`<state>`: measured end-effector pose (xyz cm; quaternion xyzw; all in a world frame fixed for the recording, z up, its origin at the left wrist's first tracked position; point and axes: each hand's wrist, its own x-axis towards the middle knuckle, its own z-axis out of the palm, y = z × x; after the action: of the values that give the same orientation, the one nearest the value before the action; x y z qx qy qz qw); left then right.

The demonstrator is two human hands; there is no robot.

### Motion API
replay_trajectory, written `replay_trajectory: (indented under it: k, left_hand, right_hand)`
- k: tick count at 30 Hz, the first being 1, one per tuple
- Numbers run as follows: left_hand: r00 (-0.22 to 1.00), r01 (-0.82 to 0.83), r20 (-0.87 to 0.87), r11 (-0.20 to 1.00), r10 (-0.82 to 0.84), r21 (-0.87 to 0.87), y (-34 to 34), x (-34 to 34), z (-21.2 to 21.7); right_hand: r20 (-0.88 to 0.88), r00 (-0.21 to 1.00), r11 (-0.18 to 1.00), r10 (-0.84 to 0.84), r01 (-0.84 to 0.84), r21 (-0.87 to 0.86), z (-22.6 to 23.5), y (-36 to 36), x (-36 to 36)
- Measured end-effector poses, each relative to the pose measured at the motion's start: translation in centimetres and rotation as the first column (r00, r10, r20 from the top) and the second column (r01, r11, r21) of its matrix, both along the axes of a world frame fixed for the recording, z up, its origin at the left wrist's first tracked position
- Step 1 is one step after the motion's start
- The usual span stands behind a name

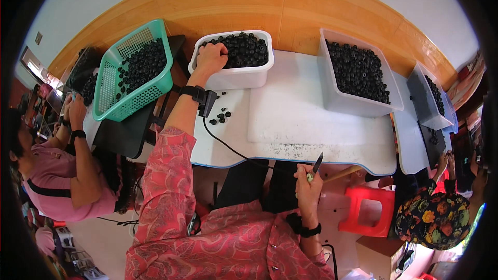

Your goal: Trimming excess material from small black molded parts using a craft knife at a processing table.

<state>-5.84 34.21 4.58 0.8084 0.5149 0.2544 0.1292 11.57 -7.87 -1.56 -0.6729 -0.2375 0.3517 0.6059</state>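
Left hand (211, 59) at rounded black pieces (249, 51); right hand (309, 191) grips pointed knife (318, 163).

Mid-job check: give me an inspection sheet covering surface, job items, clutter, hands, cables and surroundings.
Surface: white table, dark specks near its front edge.
Job's things: white tub heaped with small black parts; knife, dark blade exposed.
Clutter: several loose black pieces before the tub.
Hands: left hand reaches into the tub, grip unclear; right hand grips the knife.
Cables: black cable from the left wrist device, crossing the table edge.
Surroundings: green basket left, whitish bin right, red stool, co-workers both sides.
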Motion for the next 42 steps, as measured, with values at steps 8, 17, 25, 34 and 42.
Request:
replay_trajectory:
  k: [8,17,25,34,42]
  left_hand:
    - [0.990,-0.119,-0.079,0.993,0.118,-0.010,-0.4,1.6,0.4]
    - [0.986,-0.165,-0.019,0.984,0.167,0.071,1.6,1.2,-0.7]
    - [0.957,0.180,0.195,0.966,-0.215,0.184,-3.2,5.4,0.7]
    - [0.980,0.194,0.023,0.976,-0.198,0.102,-1.9,8.7,1.1]
    - [0.991,0.095,-0.101,0.994,-0.090,0.049,-1.6,9.7,0.8]
  right_hand:
    - [0.002,1.000,1.000,-0.015,0.015,0.017,-0.2,0.0,0.3]
    - [0.025,1.000,0.999,-0.006,0.005,0.043,-0.7,-0.4,0.5]
    - [-0.006,1.000,1.000,0.023,-0.023,-0.008,-0.9,-0.3,0.5]
    - [-0.033,0.999,1.000,0.020,-0.020,-0.014,-0.7,-0.3,0.4]
    - [0.008,1.000,1.000,-0.023,0.023,0.004,-0.8,-0.5,0.6]
